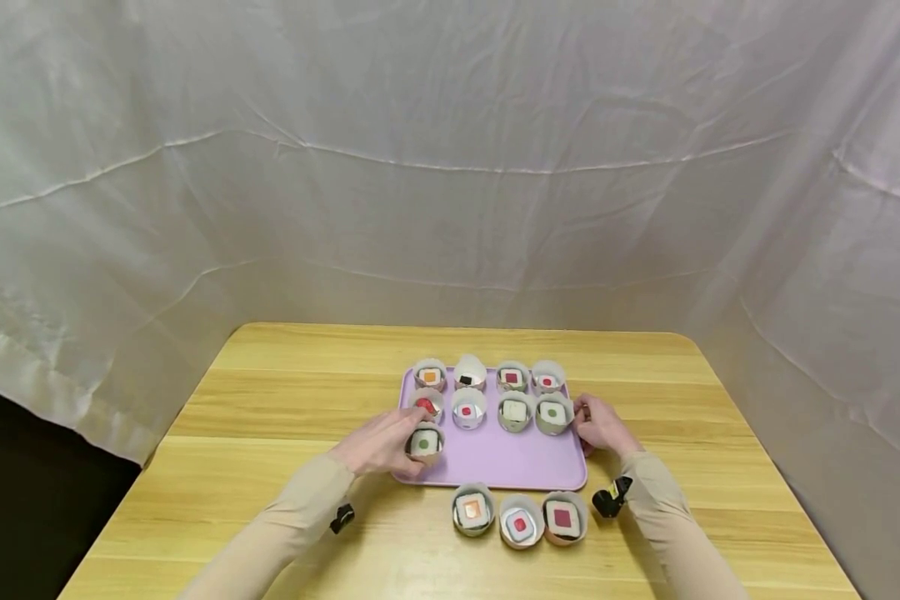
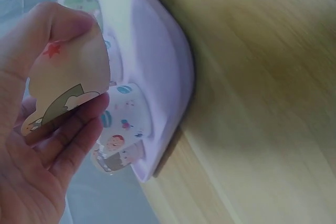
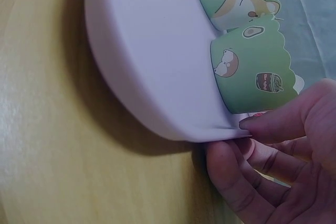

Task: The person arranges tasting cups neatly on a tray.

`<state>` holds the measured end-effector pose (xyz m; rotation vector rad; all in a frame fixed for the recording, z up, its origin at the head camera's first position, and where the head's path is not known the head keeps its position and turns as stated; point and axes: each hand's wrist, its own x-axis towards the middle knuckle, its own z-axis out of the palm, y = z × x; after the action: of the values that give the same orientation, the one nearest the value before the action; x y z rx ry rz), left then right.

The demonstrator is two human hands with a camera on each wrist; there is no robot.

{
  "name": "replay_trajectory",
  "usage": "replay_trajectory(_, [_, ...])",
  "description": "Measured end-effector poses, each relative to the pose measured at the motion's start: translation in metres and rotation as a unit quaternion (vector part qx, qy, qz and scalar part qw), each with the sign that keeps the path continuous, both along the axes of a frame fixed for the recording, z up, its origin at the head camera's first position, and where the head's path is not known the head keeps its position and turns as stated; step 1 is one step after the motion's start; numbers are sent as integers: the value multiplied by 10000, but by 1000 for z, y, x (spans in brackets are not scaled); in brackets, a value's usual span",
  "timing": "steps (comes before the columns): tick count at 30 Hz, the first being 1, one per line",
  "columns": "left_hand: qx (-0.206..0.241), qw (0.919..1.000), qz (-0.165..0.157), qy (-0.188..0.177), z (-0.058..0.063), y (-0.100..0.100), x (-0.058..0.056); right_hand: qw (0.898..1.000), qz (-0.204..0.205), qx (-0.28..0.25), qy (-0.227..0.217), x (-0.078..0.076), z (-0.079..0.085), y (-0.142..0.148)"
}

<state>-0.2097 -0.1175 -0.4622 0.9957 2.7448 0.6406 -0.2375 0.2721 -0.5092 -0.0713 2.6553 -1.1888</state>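
Note:
My left hand (image 1: 378, 442) grips a cupcake cup (image 2: 79, 64) between thumb and fingers, over the front left part of a lilac tray (image 1: 495, 458). A white sushi-like piece with a green centre (image 1: 424, 443) sits inside that cup. In the left wrist view the cup is pale, with a red star and a cartoon print, held above the tray. My right hand (image 1: 602, 425) pinches the tray's right rim, thumb on top and fingers below. Right beside its thumb stands a green printed cup (image 3: 249, 72). Two rows of similar filled cups stand across the tray's back half.
Three more filled cups stand on the wooden table in front of the tray: one with an orange-centred piece (image 1: 472, 510), one red-centred (image 1: 521, 525), one dark-red-centred (image 1: 562, 518). Pale curtains (image 1: 450, 208) hang behind and at the sides of the table (image 1: 270, 400).

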Motion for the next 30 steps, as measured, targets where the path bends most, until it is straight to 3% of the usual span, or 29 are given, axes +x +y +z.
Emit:
replay_trajectory(11, [-219,9997,65,108,-9,-4,0,9999,-41,120,105,0,-2,0])
replay_trajectory(19, [-392,9978,-141,506,-16,-3,-1,9992,9,196,340,-1,-5,2])
replay_trajectory(30, [-400,9975,-139,557,-24,-5,0,9989,-21,281,364,-2,-6,2])
